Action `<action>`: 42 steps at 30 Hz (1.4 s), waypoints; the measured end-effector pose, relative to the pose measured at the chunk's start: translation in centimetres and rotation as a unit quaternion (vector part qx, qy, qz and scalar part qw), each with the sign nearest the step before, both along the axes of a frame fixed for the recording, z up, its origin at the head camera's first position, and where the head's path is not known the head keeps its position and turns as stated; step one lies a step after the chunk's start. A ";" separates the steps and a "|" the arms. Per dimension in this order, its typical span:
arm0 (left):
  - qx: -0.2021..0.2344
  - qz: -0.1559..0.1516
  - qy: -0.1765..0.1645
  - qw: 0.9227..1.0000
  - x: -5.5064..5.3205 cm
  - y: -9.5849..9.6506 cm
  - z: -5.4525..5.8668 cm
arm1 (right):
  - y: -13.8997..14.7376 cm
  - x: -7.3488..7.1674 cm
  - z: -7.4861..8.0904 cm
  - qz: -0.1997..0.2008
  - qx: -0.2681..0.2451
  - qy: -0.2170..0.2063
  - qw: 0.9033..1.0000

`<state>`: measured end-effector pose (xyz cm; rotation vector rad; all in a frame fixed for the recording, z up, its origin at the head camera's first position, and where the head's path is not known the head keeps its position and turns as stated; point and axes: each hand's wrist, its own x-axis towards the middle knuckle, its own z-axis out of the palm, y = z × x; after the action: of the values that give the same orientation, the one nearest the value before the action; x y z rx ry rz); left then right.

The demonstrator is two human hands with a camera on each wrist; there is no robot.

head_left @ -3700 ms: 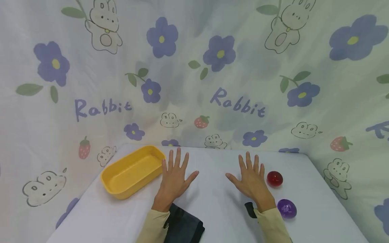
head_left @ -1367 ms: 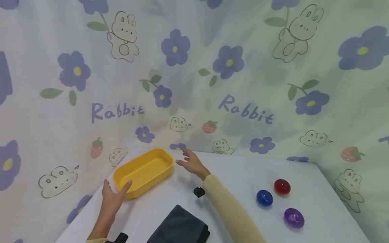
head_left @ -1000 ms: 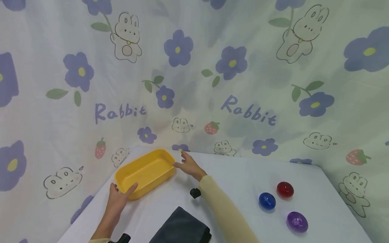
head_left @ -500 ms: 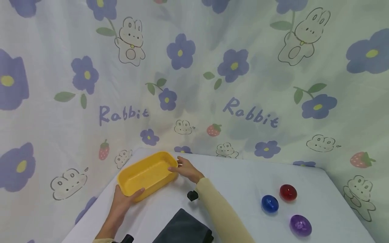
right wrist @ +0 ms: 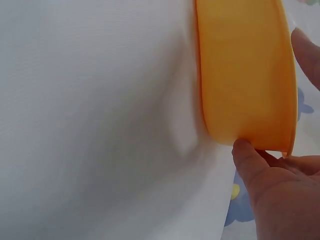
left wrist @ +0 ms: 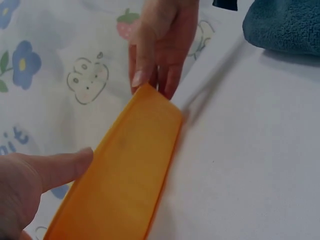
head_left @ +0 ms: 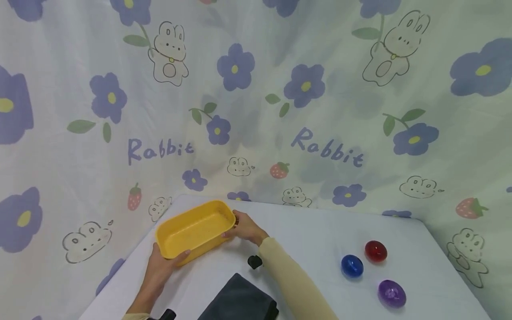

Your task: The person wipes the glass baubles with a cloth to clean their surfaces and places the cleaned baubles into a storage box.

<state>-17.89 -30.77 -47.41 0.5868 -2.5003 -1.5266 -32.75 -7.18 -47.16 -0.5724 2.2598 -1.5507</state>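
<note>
A yellow plastic basin (head_left: 196, 231) stands slanted at the back left of the white table, its inside bare. My left hand (head_left: 160, 266) grips its near left end, the thumb over the near rim. At the far right end my right hand (head_left: 248, 229) grips the basin, fingers round the end wall and thumb on the near side. In the left wrist view, the left hand's thumb (left wrist: 65, 167) lies along the rim of the basin (left wrist: 125, 165). Part of the fingers is hidden behind the walls. I cannot tell whether the base is off the table.
A dark folded towel (head_left: 238, 300) lies at the front middle. Toward the right are a blue egg (head_left: 352, 266), a red egg (head_left: 376, 251) and a purple egg (head_left: 392, 293), all shiny. A patterned curtain (head_left: 256, 111) hangs behind the table.
Both hands were spread above the table at first. They moved left to the basin's two ends and took hold of it. The blue egg came into sight from behind the right arm.
</note>
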 end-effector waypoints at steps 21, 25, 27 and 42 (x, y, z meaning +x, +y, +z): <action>-0.048 -0.062 0.025 0.997 -0.7 2.8 0.2 | 4.7 0.5 -0.2 -0.022 0.020 0.023 0.999; -0.046 -0.069 0.023 0.996 -1.0 3.5 0.3 | 5.6 0.7 -0.4 -0.030 0.015 0.024 0.999; -0.049 -0.075 0.023 0.996 -1.2 3.8 0.2 | 6.2 0.9 -0.5 -0.032 0.008 0.029 0.999; -0.064 -0.096 0.037 0.993 -2.5 5.8 0.3 | 9.6 2.2 -0.8 -0.066 -0.007 0.040 0.997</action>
<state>-20.42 -24.93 -47.09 0.2711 -2.6366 -1.4028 -30.56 2.39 -47.94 -0.5063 2.3927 -1.6341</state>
